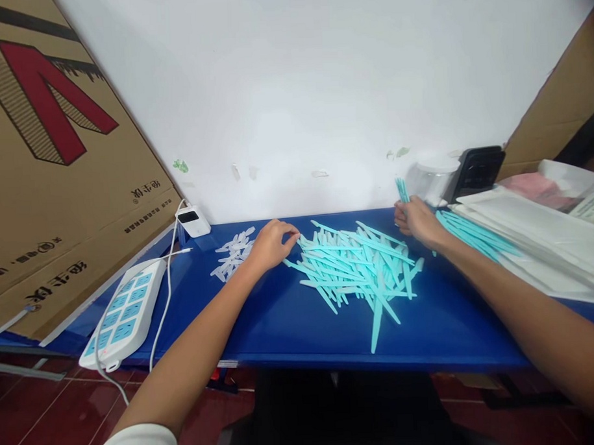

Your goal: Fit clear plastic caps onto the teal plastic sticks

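Note:
A loose heap of slim turquoise plastic sticks point(357, 259), many with pale tips that look like clear covers, lies on the blue table. At the heap's upper left edge, the fingertips of my left hand point(273, 244) are pinched together; what is between them is too small to make out. My right hand point(416, 221) is closed round an upright bundle of turquoise sticks point(402, 189), raised near the wall to the right of the heap. Left of my left hand is a small pile of translucent pale caps point(232, 254).
More turquoise sticks point(477, 232) lie beside white plastic bags point(555, 239) at the right. A clear jar point(434, 179) and a black object point(476, 171) stand by the wall. On the left are a power strip point(127, 306), a white device point(193, 221), cables and a big cardboard box point(66, 191).

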Motion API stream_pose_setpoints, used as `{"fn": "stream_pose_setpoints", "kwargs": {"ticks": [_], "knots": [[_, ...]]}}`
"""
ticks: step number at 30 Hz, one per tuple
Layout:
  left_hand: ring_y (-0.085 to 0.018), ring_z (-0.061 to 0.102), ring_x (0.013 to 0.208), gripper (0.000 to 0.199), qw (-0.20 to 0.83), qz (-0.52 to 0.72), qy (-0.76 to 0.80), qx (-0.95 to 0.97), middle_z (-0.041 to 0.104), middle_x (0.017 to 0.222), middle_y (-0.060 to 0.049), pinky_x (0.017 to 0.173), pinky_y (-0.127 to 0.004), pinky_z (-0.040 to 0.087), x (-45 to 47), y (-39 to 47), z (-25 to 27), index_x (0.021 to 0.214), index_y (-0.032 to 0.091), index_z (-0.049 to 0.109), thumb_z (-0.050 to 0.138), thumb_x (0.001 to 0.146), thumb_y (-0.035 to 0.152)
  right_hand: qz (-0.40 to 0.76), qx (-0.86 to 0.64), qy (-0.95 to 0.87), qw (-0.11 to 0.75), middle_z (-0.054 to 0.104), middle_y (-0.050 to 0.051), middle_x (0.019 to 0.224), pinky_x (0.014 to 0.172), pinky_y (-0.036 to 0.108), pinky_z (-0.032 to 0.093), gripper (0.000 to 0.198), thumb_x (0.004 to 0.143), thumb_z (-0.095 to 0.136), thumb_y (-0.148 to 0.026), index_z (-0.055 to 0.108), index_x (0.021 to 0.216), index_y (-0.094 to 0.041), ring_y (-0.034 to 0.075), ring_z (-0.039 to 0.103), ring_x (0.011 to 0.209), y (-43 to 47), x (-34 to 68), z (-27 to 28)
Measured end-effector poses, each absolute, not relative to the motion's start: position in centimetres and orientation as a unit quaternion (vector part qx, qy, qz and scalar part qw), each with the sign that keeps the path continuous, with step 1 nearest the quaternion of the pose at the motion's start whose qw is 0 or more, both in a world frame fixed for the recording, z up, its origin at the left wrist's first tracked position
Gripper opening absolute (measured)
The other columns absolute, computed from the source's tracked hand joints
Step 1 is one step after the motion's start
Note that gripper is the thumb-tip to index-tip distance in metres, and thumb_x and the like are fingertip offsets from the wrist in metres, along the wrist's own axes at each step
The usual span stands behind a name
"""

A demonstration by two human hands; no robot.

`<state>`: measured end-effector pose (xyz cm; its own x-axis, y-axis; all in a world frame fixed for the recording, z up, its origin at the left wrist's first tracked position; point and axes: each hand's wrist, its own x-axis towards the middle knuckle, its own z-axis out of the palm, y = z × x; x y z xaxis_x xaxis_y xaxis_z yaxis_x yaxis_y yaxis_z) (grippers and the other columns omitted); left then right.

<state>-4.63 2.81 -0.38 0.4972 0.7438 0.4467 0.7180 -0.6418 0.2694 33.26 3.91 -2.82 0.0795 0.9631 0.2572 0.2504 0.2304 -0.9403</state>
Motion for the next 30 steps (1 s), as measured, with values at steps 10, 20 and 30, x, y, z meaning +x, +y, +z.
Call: {"fn": "stream_pose_setpoints", "kwargs": {"ticks": [10, 20, 30], "knots": [[-0.026, 0.065, 0.099, 0.023, -0.008, 0.284, 0.434, 0.855, 0.078, 0.1, -0.007, 0.087, -0.039, 0.05, -5.1, 3.4, -0.3, 0.098, 0.021, 0.077, 0.057, 0.1, 0.032, 0.171, -0.545, -0.684, 0.454, 0.053, 0.002, 0.058, 0.053, 0.03, 0.035, 0.06, 0.088, 0.059, -0.078, 0.065, 0.071, -0.02, 0.015, 0.045, 0.054, 1.9, 32.6, -0.9], [-0.034, 0.067, 0.104, 0.02, -0.126, 0.113, 0.667, 0.726, 0.075, 0.1, -0.015, 0.085, -0.04, 0.052, -12.9, 6.1, 1.6, 0.104, 0.021, 0.08, 0.064, 0.092, 0.024, 0.213, -0.546, -0.67, 0.455, 0.069, 0.003, 0.069, 0.055, 0.033, 0.039, 0.049, 0.085, 0.071, -0.066, 0.083, 0.104, -0.022, 0.017, 0.052, 0.055, 1.0, 31.5, -0.5], [-0.027, 0.071, 0.087, 0.024, -0.001, 0.054, 0.656, 0.753, 0.078, 0.091, -0.01, 0.075, -0.032, 0.05, -13.9, 7.3, 0.7, 0.092, 0.02, 0.077, 0.072, 0.086, 0.043, 0.147, -0.568, -0.679, 0.442, 0.074, 0.005, 0.076, 0.063, 0.034, 0.043, 0.043, 0.089, 0.066, -0.061, 0.075, 0.076, -0.022, 0.022, 0.061, 0.067, 1.5, 31.8, -0.9]]}}
